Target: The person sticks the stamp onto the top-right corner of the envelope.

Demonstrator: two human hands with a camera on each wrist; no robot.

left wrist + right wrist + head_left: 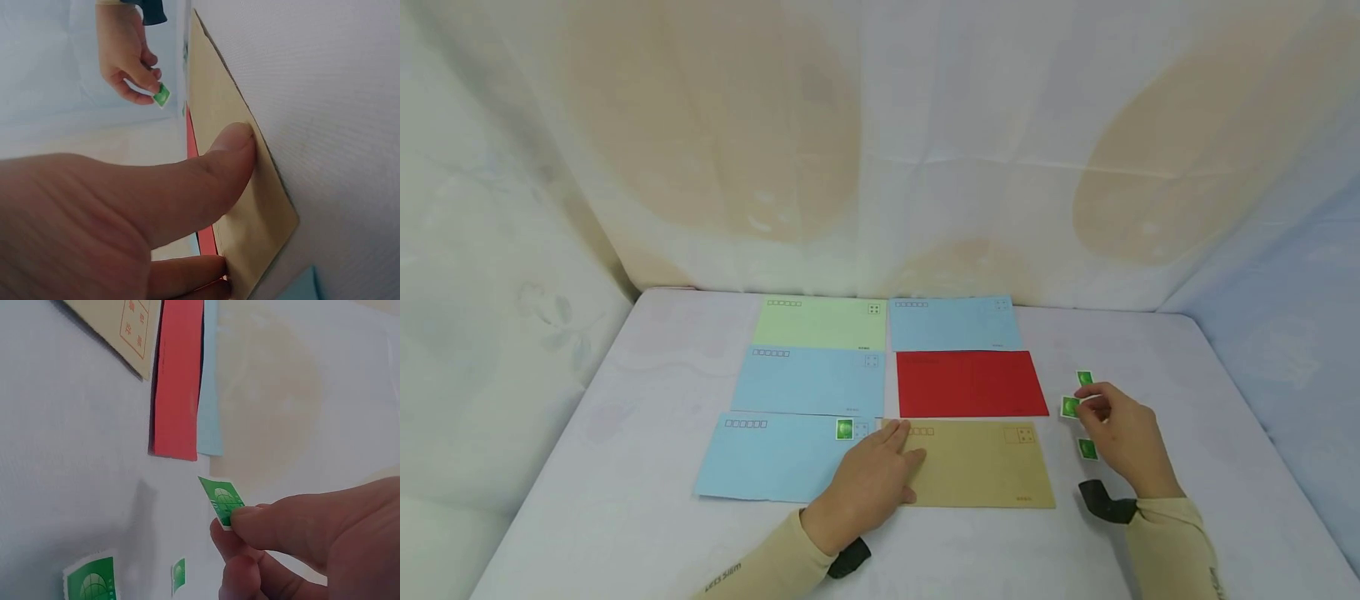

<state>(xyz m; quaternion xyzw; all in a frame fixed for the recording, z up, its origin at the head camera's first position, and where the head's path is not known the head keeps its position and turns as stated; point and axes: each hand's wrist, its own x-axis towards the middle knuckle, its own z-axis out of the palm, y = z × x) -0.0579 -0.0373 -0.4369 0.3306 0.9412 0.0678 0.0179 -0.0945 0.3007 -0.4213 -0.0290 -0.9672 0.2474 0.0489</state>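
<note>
Head view: pinching a green stamp (1069,407) at four o'clock with the right hand (1126,440); touching a brown envelope (977,467) on the worktop (647,375), at five o'clock, with the left hand (867,483) quite unclenched.

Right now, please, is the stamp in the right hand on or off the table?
Off: wrist views show the right hand pinching the stamp above the table.
</note>
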